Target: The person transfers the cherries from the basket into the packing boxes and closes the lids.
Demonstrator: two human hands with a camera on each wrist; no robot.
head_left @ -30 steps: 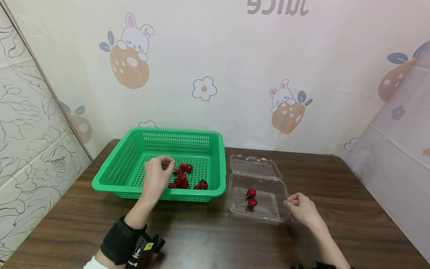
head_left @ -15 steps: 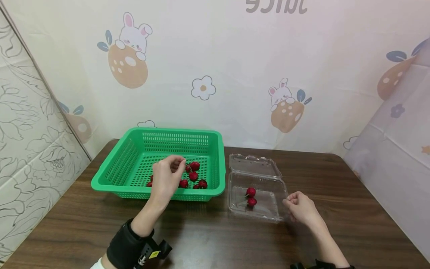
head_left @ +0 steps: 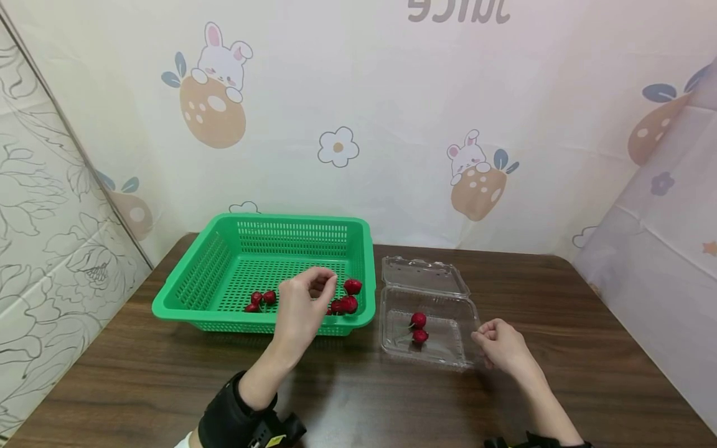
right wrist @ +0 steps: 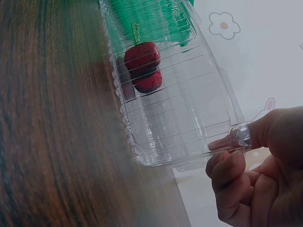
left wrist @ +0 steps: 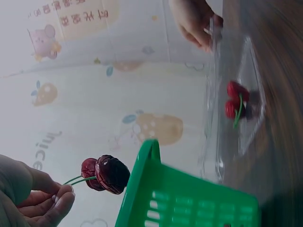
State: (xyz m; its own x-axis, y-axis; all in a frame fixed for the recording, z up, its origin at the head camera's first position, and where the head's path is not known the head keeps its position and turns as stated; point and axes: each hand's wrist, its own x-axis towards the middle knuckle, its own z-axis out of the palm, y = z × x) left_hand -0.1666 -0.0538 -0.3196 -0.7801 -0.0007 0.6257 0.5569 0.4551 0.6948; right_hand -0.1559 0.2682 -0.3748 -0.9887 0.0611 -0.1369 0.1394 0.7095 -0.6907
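My left hand (head_left: 302, 308) is over the right half of a green basket (head_left: 221, 264), pinching thin green stems between thumb and fingertips. From these stems hangs a pair of dark red cherries (left wrist: 112, 174), seen close up in the left wrist view. Several more cherries (head_left: 269, 297) lie on the basket's floor, some partly hidden by the hand and the front rim. With thumb and fingers, my right hand (head_left: 502, 348) pinches the right rim of a clear plastic clamshell box (right wrist: 189, 111), its lid folded back. Two red cherries (right wrist: 143, 56) with a green stem lie inside it.
The basket and the box stand side by side on a dark wooden table (head_left: 392, 410), a narrow gap between them. Behind the table hangs a printed cloth backdrop (head_left: 392, 186). The basket's raised rim (head_left: 366, 320) faces the box.
The left hand has moved right across the basket, the pinched cherries with it. Cherries at the basket's left have come into sight. The right hand and box have stayed put.
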